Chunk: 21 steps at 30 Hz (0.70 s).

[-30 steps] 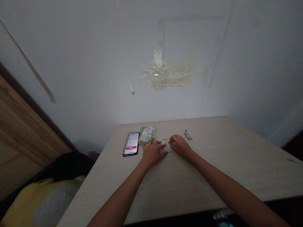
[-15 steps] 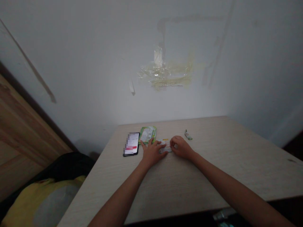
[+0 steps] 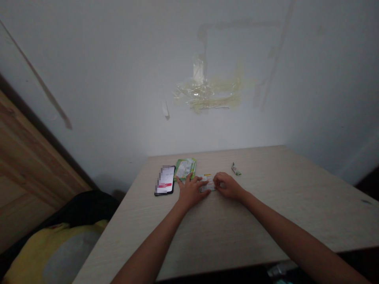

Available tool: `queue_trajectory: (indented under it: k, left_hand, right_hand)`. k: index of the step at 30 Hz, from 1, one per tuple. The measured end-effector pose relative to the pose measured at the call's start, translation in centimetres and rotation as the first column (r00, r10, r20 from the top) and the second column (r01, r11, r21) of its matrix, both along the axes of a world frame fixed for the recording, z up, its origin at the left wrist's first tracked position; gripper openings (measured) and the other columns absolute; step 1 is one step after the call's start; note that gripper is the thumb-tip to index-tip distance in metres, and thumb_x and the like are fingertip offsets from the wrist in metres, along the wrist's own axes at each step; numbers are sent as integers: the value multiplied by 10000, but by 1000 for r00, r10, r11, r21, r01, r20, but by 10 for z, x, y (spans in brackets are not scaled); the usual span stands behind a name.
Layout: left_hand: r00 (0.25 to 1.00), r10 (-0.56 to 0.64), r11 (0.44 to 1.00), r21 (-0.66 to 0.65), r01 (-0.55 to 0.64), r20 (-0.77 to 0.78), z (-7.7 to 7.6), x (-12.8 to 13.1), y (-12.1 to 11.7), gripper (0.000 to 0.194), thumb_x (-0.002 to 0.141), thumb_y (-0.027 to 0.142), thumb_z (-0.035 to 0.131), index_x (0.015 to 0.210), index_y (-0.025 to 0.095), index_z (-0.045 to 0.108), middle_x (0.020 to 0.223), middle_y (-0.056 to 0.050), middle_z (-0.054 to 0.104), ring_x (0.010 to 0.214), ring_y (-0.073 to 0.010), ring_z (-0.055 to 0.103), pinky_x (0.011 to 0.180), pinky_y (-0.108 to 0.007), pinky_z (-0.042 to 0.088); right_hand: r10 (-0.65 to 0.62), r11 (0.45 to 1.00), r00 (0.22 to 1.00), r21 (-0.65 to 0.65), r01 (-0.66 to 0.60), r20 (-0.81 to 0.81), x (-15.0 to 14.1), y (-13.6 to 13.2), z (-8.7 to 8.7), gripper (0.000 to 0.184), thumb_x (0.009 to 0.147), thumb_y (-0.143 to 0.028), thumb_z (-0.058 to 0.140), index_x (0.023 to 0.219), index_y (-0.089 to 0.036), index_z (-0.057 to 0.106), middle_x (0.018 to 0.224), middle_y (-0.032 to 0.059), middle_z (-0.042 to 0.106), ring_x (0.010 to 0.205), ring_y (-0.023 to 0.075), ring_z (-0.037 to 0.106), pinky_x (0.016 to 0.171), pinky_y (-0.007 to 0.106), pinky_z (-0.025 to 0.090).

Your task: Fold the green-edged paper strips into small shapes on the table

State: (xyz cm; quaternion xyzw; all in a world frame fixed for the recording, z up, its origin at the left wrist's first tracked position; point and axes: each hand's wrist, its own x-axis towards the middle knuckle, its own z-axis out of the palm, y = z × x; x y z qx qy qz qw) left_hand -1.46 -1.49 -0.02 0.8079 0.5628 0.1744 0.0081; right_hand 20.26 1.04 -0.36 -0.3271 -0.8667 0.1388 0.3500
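A small white printed packet point(image 3: 208, 183) with a yellow patch at its top edge lies flat on the table. My left hand point(image 3: 192, 190) rests on its left part, fingers spread and pressing it down, with nothing gripped. Curled fingers of my right hand point(image 3: 226, 185) are pinched at the packet's right edge, which they partly cover. Behind my left hand lies a green-and-white printed pack point(image 3: 184, 167), close to the fingertips. A torn green-and-white wrapper strip point(image 3: 236, 169) sits beyond my right hand.
A phone point(image 3: 165, 180) with a lit screen lies left of the green pack. The pale wooden table point(image 3: 225, 236) meets a white wall point(image 3: 124, 79) with peeling tape point(image 3: 204, 92). A yellow-and-grey soft item point(image 3: 32, 252) is at lower left, beside wooden panelling point(image 3: 17, 157).
My right hand has shifted very slightly at the packet's right edge. My left hand stays spread on the packet, and the view has moved a little.
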Motion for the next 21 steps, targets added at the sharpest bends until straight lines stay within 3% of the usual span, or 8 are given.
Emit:
queue_trajectory:
  k: [7, 21]
  left_hand:
    - [1000, 8, 1000, -13, -8, 0, 1, 1, -1, 402, 803, 641, 543, 1174, 501, 601, 1298, 41, 594, 1353, -364, 299, 957, -800, -177]
    - [1000, 5, 1000, -19, -5, -14, 2, 0, -3, 401, 822, 634, 522, 1197, 506, 584, 1318, 42, 582, 1363, -366, 291, 969, -806, -147]
  right_hand:
    - [63, 997, 995, -33, -65, -71, 3, 3, -4, 173, 679, -28, 564, 740, -189, 547, 762, 11, 586, 732, 164, 531, 749, 298, 409]
    - [107, 965, 980, -219, -143, -166, 6, 7, -8, 82, 740, -188, 661, 772, -187, 585, 795, 15, 607, 771, 170, 580, 771, 312, 461]
